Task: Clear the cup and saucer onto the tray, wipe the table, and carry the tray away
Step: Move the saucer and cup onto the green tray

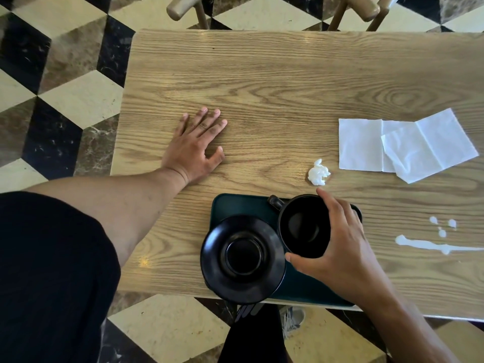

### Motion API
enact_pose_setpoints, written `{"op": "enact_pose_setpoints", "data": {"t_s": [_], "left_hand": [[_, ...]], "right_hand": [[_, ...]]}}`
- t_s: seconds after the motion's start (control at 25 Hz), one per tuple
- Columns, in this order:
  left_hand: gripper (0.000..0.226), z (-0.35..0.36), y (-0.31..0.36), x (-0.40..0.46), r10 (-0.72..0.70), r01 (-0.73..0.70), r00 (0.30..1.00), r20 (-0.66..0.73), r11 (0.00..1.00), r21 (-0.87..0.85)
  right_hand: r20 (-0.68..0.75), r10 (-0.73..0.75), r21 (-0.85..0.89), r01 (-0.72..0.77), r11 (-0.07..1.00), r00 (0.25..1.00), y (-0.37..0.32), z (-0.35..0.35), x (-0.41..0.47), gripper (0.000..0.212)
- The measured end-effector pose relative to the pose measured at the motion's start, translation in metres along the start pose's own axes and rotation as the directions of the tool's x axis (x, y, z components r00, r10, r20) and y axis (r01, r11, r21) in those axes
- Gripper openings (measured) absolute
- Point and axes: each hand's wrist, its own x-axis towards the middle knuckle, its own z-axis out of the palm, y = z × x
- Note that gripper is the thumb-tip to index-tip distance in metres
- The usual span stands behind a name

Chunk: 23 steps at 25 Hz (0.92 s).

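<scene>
The right hand [340, 247] curled its fingers [327, 199] around the black cup's [303, 226] rim, gripping it over the tray [243, 205], saucer [242, 258] just beside the thumb. The left hand [195, 148] lay spread flat on the table [262, 87], holding nothing.

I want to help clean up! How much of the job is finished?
Done: the black saucer sits on the dark tray. In hand: the right hand grips the black cup over the tray; the left hand rests flat on the table. Left: wiping the white spill, perhaps with the napkins, clearing the crumpled tissue, carrying the tray away.
</scene>
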Motion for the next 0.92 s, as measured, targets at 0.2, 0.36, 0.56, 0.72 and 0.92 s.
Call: {"op": "enact_pose_setpoints", "data": {"t_s": [0.2,0.36,0.56,0.72,0.92], "left_hand": [[0.068,-0.0004,0.0009,-0.0003,-0.006,0.006,1.0,0.004,1.0,0.001],[0.068,0.0,0.0015,-0.0005,-0.006,0.006,1.0,0.004,1.0,0.002],[0.068,-0.0005,0.0014,-0.0011,-0.008,0.008,1.0,0.002,1.0,-0.005],[0.068,0.0,0.0013,-0.0007,-0.004,0.004,1.0,-0.002,1.0,-0.008],[0.067,0.0006,0.0006,-0.0002,0.0,0.0,1.0,-0.017,1.0,-0.016]], "right_hand": [[-0.004,0.007,0.002,-0.007,1.0,1.0,-0.0012,0.0015,0.0021,0.123],[0.019,0.0,0.001,0.0,1.0,1.0,-0.0026,0.0003,0.0047,0.125],[0.019,-0.021,-0.003,0.021,1.0,1.0,-0.0049,0.0003,0.0077,0.124],[0.028,-0.034,0.004,0.034,0.999,0.999,-0.004,-0.0001,0.0087,0.125],[0.063,-0.012,0.068,0.007,0.998,0.998,0.0006,-0.0034,0.0098,0.119]]}}
